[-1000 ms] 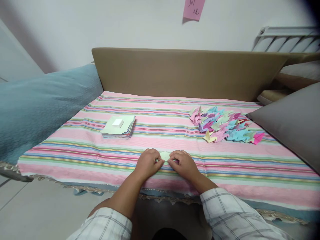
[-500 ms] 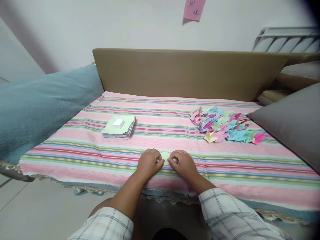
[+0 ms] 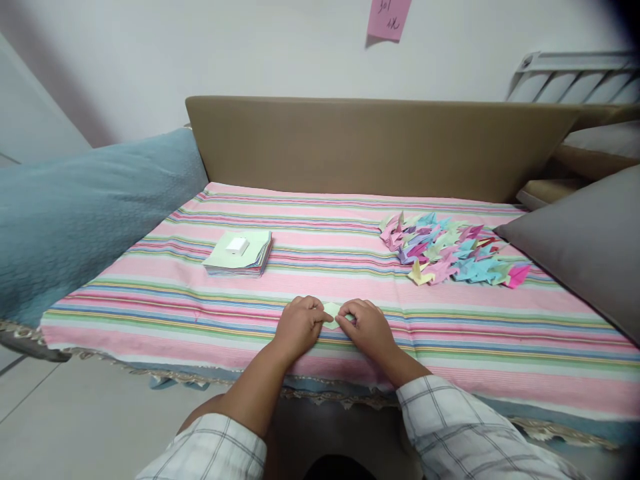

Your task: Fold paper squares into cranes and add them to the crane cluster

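A small pale green folded paper (image 3: 331,311) lies on the striped cloth (image 3: 150,300) near its front edge. My left hand (image 3: 299,325) presses on the paper's left side with curled fingers. From the right, my right hand (image 3: 366,327) pinches the same paper, fingers closed. Most of the paper is hidden under my fingers.
A stack of square coloured papers (image 3: 239,255) with a small white block (image 3: 236,245) on top lies to the back left. A heap of folded paper cranes (image 3: 445,250) sits at the back right. A blue cushion (image 3: 75,207) is at left, a grey pillow (image 3: 585,247) at right.
My fingers have closed in a little over the green paper, so less of it shows. The hands stay in the same place.
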`<state>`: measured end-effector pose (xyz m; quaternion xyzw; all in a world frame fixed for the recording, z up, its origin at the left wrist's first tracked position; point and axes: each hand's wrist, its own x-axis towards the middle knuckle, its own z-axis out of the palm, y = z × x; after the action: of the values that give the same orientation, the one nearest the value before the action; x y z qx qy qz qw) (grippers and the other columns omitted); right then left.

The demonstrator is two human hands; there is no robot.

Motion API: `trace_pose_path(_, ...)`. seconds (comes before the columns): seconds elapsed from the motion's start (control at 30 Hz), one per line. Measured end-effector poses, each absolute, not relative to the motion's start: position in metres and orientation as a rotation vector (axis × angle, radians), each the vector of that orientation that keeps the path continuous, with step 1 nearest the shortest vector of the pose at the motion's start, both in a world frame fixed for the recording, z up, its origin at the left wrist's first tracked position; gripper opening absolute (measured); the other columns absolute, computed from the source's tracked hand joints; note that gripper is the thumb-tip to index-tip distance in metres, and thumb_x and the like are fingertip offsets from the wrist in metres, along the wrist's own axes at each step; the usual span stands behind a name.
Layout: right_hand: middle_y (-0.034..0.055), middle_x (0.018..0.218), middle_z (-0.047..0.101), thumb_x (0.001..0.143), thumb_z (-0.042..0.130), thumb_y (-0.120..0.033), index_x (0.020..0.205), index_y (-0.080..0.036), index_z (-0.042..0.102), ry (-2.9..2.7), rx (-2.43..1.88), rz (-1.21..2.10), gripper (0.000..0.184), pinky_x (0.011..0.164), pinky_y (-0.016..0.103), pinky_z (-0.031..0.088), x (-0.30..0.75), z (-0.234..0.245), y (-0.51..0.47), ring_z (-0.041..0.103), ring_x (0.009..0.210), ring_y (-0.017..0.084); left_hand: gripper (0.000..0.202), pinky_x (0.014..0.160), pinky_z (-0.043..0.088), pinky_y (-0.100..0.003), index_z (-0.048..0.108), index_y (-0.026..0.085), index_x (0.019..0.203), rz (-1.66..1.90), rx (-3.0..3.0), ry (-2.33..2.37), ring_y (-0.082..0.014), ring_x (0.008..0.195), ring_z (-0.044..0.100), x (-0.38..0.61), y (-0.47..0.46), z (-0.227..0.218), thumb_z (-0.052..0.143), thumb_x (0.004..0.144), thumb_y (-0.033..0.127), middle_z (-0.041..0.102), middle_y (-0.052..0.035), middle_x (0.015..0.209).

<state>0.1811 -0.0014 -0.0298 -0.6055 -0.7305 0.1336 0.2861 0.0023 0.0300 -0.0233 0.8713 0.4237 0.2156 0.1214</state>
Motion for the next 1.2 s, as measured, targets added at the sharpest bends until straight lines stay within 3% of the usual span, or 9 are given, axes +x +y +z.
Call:
trace_pose_path(0.13, 0.0015, 0.089, 0.065, 0.08, 0.05, -0.022, 0.084, -0.022, 0.062, -1.959, -1.587, 0.4, 0.013, 0.077, 0.03, 0.038, 0.187, -0.03, 0.0, 0.054, 0.086, 0.019, 0.028, 0.075, 0.039, -0.033, 0.072, 0.034, 0.091, 0.574, 2.565, 1.267, -0.0175, 0.084, 0.05, 0.004, 0.028, -0.022, 0.051, 0.082, 0.017, 0.061, -0.0024, 0.094)
trace_pose_path(0.33, 0.0032, 0.105, 0.065, 0.077, 0.041, -0.007, 0.103, -0.022, 0.063, -2.218, -1.307, 0.422, 0.037, 0.087, 0.033, 0.04, 0.204, -0.026, -0.003, 0.055, 0.096, 0.017, 0.028, 0.075, 0.039, -0.032, 0.071, 0.033, 0.092, 0.575, 2.558, 1.252, -0.0172, 0.084, 0.05, 0.004, 0.028, -0.02, 0.049, 0.084, 0.017, 0.061, -0.0026, 0.092)
trace_pose_path(0.57, 0.0043, 0.115, 0.06, 0.078, 0.047, -0.008, 0.109, -0.029, 0.063, -2.398, -1.412, 0.235, 0.041, 0.084, 0.037, 0.038, 0.201, -0.024, -0.011, 0.05, 0.102, 0.022, 0.029, 0.076, 0.038, -0.032, 0.071, 0.032, 0.094, 0.545, 2.568, 1.25, -0.0172, 0.085, 0.05, 0.005, 0.027, -0.019, 0.047, 0.085, 0.018, 0.061, -0.0031, 0.093)
trace_pose_path(1.2, 0.0047, 0.104, 0.067, 0.076, 0.046, -0.005, 0.086, -0.02, 0.068, -2.383, -1.351, 0.256, 0.028, 0.085, 0.034, 0.045, 0.208, -0.019, -0.001, 0.056, 0.097, 0.019, 0.029, 0.077, 0.04, -0.033, 0.071, 0.032, 0.093, 0.534, 2.607, 1.232, -0.0181, 0.088, 0.05, 0.003, 0.027, -0.02, 0.05, 0.083, 0.016, 0.061, -0.0039, 0.097)
